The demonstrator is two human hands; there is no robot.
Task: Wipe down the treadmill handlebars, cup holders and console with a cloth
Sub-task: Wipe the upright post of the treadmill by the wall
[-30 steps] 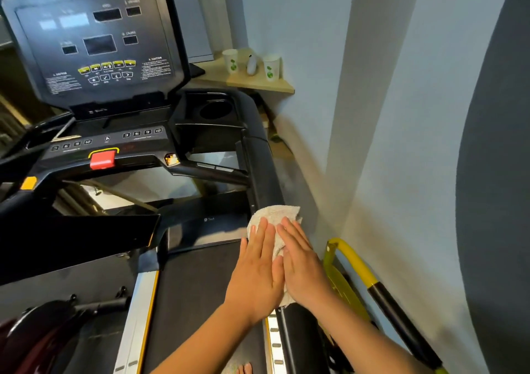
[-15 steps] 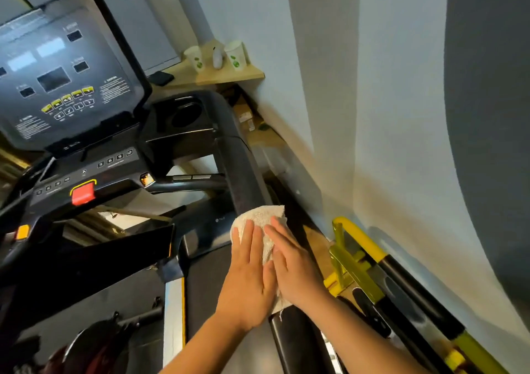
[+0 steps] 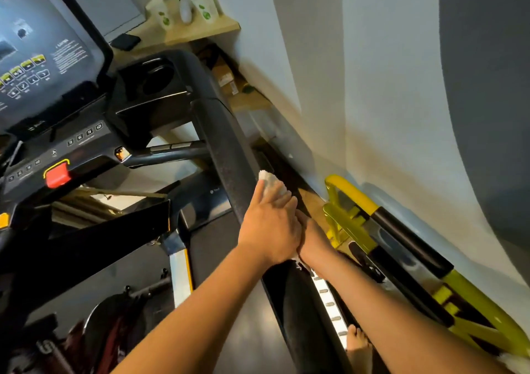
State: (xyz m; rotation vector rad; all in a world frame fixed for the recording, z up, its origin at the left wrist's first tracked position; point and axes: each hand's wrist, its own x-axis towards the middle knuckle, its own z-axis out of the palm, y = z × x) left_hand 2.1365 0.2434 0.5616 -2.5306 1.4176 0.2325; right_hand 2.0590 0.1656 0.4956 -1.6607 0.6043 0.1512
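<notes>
A white cloth (image 3: 272, 185) is wrapped over the black right handlebar (image 3: 226, 147) of the treadmill. My left hand (image 3: 269, 224) lies on top of the cloth and presses it on the bar. My right hand (image 3: 314, 240) grips the cloth from the bar's right side; its fingers are mostly hidden behind the left hand. Further up, the bar leads to a black cup holder (image 3: 157, 79) and the dark console (image 3: 43, 58) with a red stop key (image 3: 58, 175).
A white wall runs close along the right. A yellow and black frame (image 3: 381, 230) lies between treadmill and wall. A wooden shelf (image 3: 200, 29) with two paper cups sits beyond the console. My bare foot (image 3: 358, 348) rests on the side rail.
The view has swung to the right and tilted. Both hands have closed more tightly round the cloth on the handlebar, and less of the cloth shows.
</notes>
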